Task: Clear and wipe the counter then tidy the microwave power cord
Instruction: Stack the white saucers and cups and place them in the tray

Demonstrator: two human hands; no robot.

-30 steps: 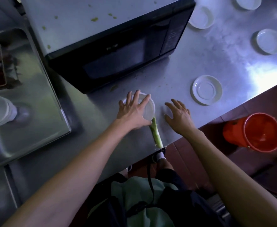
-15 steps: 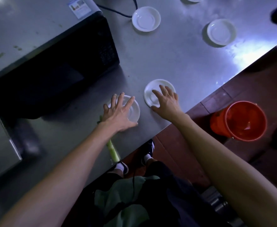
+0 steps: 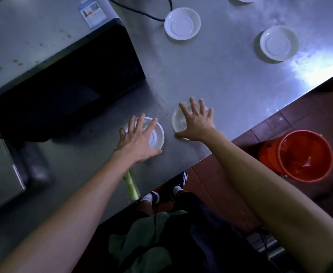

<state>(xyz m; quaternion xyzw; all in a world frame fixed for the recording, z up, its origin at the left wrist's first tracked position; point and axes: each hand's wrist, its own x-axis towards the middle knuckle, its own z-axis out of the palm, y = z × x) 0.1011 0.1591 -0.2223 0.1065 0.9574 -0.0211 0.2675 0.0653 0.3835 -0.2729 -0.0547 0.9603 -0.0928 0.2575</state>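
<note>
Counter [image 3: 216, 75] clearing is barely begun: two saucers beside the microwave [image 3: 67, 79] are covered by spread, flat fingers, left hand [image 3: 140, 138] and right hand [image 3: 196, 120]. Two more saucers, a green stalk [image 3: 131, 184] (near edge) and the cord [image 3: 140, 13] remain untouched.

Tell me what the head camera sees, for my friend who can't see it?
A person's left hand and right hand each lie spread over a saucer on a steel counter. A microwave sits to the left, two more saucers lie farther back, and an orange bucket stands on the floor.
</note>
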